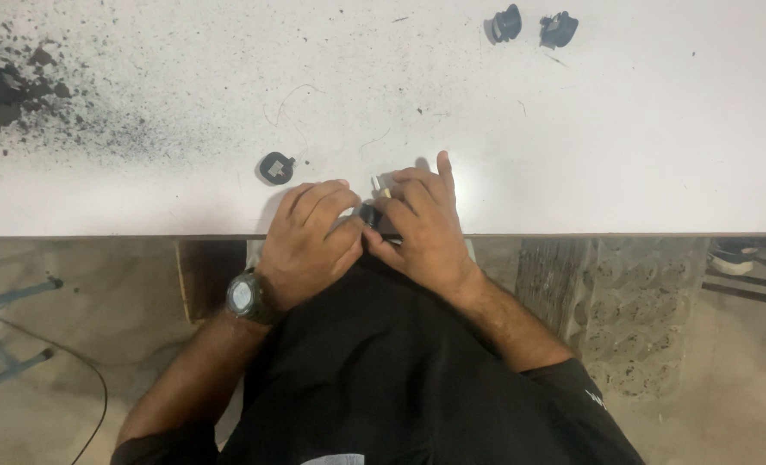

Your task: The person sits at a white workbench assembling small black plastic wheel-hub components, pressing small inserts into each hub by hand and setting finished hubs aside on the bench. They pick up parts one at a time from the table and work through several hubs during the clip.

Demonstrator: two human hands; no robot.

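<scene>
Left hand (pixel 310 232) and right hand (pixel 422 226): together at the near edge of the white surface (pixel 624 155), both clamped on a small dark part (pixel 371 213), mostly hidden. Black plug piece (pixel 276 167): just beyond the left hand. Two black pieces (pixel 506 23): far edge. Black stain (pixel 4 90): far left.

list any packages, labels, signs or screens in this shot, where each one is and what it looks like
Wristwatch: on the wrist of the left hand, below the edge of the white table; round dark face in a dark case and strap, its display too small to make out.
Light marking: on the black sleeve of the right arm, lower right; small and unreadable.
No packages or signs show.
</scene>
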